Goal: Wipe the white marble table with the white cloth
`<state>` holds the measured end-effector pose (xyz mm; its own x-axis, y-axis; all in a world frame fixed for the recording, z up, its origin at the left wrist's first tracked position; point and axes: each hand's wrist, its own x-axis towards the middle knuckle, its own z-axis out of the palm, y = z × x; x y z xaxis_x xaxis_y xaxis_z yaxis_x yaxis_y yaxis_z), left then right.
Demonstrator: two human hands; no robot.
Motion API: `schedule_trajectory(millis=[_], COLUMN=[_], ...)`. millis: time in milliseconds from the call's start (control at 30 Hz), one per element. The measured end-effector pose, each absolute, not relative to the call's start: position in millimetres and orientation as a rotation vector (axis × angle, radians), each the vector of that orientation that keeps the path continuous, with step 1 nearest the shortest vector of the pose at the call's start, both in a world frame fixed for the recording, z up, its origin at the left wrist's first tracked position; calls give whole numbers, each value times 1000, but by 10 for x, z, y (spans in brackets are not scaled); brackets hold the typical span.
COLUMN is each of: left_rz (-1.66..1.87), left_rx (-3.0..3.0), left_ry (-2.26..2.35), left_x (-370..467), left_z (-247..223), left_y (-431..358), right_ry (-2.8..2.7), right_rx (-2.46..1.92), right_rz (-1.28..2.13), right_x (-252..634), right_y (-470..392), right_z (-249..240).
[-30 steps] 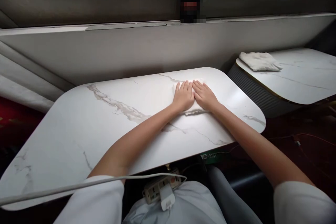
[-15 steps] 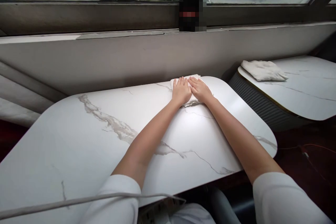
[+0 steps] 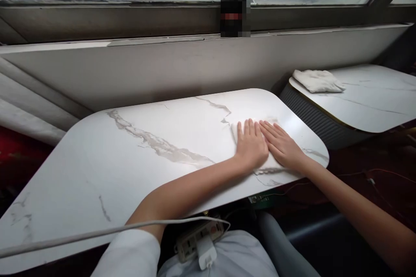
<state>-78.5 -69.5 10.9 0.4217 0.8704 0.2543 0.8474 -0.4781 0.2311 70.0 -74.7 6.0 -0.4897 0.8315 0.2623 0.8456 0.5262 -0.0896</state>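
Note:
A folded white cloth [image 3: 272, 162] lies flat on the white marble-patterned table [image 3: 182, 127], toward its right end near the front edge. My left hand [image 3: 251, 145] presses on the cloth with its fingers stretched out. Beside it, my right hand [image 3: 282, 145] rests flat on the same cloth, fingers extended and angled up to the left. The two hands touch where thumbs and palms meet. Much of the cloth is hidden under them.
A second white cloth [image 3: 316, 81] sits on another marble-patterned table [image 3: 367, 99] at the right. A pale cable [image 3: 107, 230] crosses the lower left, near a power strip [image 3: 195, 240] with a white plug. A wall [image 3: 156, 69] and window run behind.
Both hands and the cloth beneath them have moved from the table's far edge toward me and slightly right. The view has shifted a little.

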Motion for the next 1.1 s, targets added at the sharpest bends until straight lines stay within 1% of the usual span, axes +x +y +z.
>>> schedule_trajectory(millis=[133, 267, 433, 600, 767, 933, 1100], left_rz=[519, 523, 497, 467, 440, 471, 495], left_rx=[2626, 2643, 2616, 2546, 2509, 2538, 2600], left_ry=[1442, 1417, 1515, 1690, 1746, 1743, 1658], left_x=[-587, -474, -354, -254, -166, -130, -114], left_z=[117, 118, 118, 124, 121, 99, 81], left_y=[-905, -758, -102, 621, 1027, 1122, 877], right_ry=[-2438, -2446, -2442, -2419, -2377, -2358, -2337], right_rx=[-1469, -1500, -1492, -1370, -1342, -1376, -1472], right_rz=[-99, -75, -54, 61, 131, 103, 24], right_x=[931, 1075, 1191, 1261, 1337, 1359, 1373], right_y=[-1058, -923, -129, 790, 1285, 1320, 949], right_z=[63, 50, 23, 24, 9, -6, 7])
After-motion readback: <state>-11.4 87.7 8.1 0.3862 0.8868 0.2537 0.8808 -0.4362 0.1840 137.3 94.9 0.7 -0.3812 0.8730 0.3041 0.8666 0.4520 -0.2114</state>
